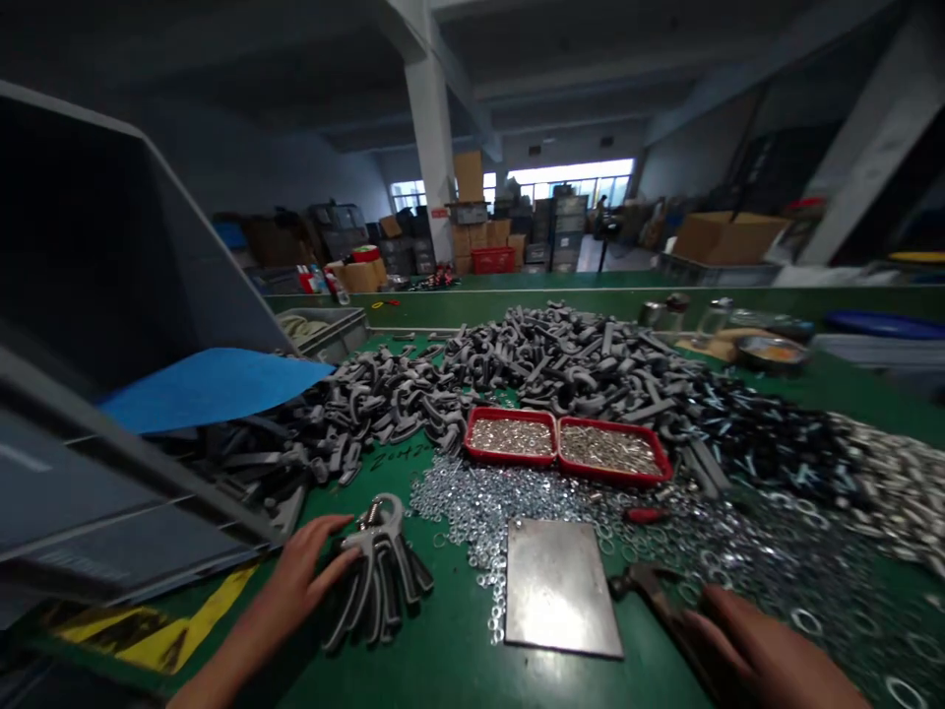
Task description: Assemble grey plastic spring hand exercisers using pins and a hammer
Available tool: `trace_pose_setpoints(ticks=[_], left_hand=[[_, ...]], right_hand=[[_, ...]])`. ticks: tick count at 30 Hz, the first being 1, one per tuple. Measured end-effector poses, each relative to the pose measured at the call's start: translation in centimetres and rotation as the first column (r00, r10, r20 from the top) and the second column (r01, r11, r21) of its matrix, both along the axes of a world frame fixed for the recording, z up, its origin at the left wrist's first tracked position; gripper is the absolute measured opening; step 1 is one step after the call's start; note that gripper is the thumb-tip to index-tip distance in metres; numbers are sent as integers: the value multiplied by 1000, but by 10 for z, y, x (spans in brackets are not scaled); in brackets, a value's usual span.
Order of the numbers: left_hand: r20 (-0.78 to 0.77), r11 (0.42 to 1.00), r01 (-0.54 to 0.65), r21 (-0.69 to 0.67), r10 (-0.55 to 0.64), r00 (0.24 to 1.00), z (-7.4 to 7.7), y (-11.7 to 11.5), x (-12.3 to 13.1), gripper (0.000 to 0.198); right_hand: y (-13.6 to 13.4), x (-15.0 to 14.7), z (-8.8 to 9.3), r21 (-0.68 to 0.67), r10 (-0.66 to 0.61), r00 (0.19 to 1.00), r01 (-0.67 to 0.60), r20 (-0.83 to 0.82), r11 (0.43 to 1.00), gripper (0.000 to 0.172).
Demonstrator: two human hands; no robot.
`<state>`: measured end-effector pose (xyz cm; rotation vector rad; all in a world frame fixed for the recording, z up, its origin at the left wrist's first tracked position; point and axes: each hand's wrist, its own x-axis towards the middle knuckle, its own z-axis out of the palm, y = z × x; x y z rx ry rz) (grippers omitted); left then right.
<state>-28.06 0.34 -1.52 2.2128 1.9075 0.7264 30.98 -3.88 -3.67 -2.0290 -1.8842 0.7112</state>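
My left hand [306, 569] is at the left edge of a small fanned bunch of grey hooked handles [384, 571]. Its thumb and forefinger are spread apart, and the fingertips reach the bunch or lie just beside it. A metal screw shows at the top of the bunch. On the right, my right hand [760, 640] is closed around the handle of a hammer [660, 599], whose head rests near the right edge of a flat metal plate [562, 588]. The far end of the hammer handle is hidden under the hand.
Loose washers [465, 507] spread behind the plate. Two red trays [511, 460] hold small metal parts, with a big heap of grey handles [568, 354] beyond them. A red-handled tool [645, 515] lies among rings. A grey crate [110, 492] with a blue sheet [214, 384] stands left.
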Motion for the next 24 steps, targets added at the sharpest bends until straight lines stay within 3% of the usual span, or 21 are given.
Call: trace_pose_setpoints(ticks=[3, 6, 10, 13, 18, 24], left_hand=[[62, 995, -35, 94, 29, 998, -2, 20, 13, 40], [104, 993, 34, 109, -46, 994, 18, 43, 61, 32], [-11, 938, 339, -76, -340, 940, 33, 68, 152, 22], [-213, 904, 333, -267, -392, 895, 21, 68, 198, 23], [-334, 924, 148, -352, -271, 903, -4, 49, 217, 27], [-375, 930, 56, -364, -201, 905, -11, 38, 228, 37]], right_hand=[[43, -6, 13, 140, 170, 985, -173, 36, 975, 29], [86, -25, 9, 246, 248, 965, -260, 81, 934, 26], [119, -48, 1, 300, 221, 966, -253, 135, 920, 25], [127, -53, 1, 325, 193, 963, -247, 190, 913, 27], [136, -65, 2, 307, 275, 924, -352, 267, 884, 22], [141, -70, -7, 290, 291, 927, -354, 238, 889, 16]])
